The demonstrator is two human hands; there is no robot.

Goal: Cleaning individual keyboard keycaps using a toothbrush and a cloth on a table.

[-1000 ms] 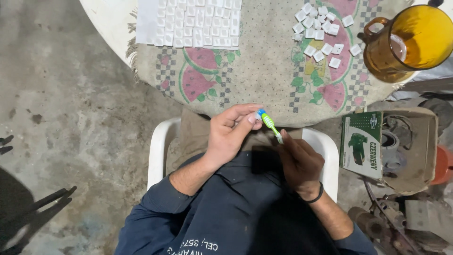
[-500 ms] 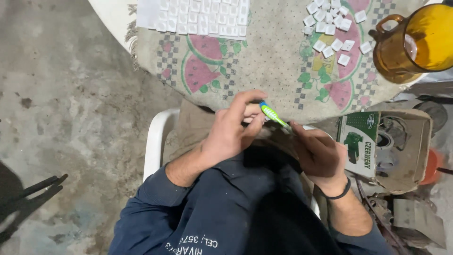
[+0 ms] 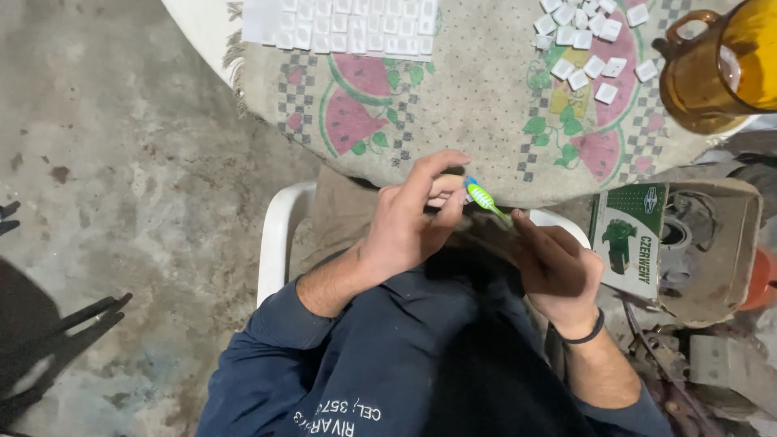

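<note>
My right hand (image 3: 558, 271) grips the handle of a green and blue toothbrush (image 3: 483, 197), its bristled head pointing up and left. My left hand (image 3: 413, 218) is curled against the brush head, fingertips pinching something small that I cannot make out. Both hands hover over my lap, just below the edge of the round table (image 3: 486, 105) with its watermelon-print cloth. A grid of small white square pieces (image 3: 340, 28) lies at the table's far side, and several loose white pieces (image 3: 587, 48) are scattered to its right.
An amber glass jug (image 3: 720, 69) stands on the table's right edge. An open cardboard box (image 3: 688, 243) with green printing sits on the floor at my right. I sit on a white plastic chair (image 3: 279, 235). Bare concrete floor (image 3: 121, 162) lies at left.
Both hands stay together around the toothbrush, with the left fingers shifting slightly against the brush head. The view has tilted a little.
</note>
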